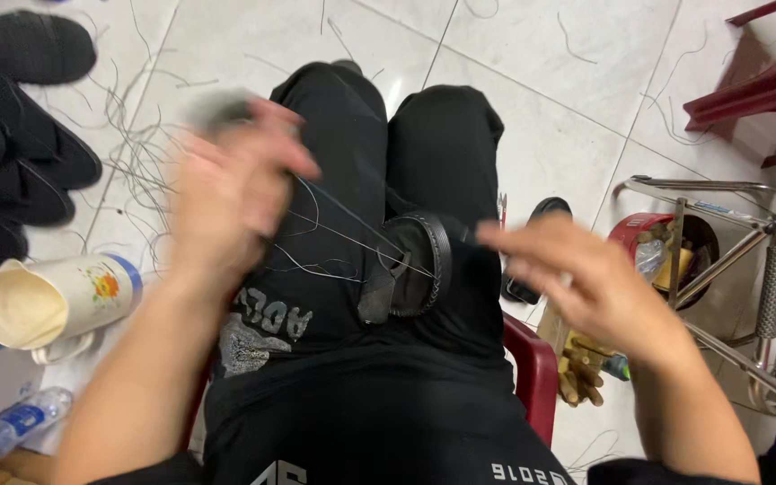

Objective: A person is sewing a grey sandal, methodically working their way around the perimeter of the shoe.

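Observation:
A black shoe (pixel 417 262) lies on my lap, sole edge up, between my black-trousered thighs. Thin threads (pixel 343 229) run from it up toward my left hand (pixel 231 180), which is blurred with motion and raised at the left, fingers closed around the threads and a grey blurred object at its top. My right hand (pixel 577 278) hovers to the right of the shoe, fingers extended toward it; whether it pinches a thread or needle is unclear.
Black shoes (pixel 20 135) pile at the left with loose threads on the white tiles. A cream cup (pixel 47 301) lies on its side beside a plastic bottle (pixel 6 429). A red pot (pixel 662 251), metal chair frame (pixel 765 269) and dark red stool (pixel 765 76) stand at the right.

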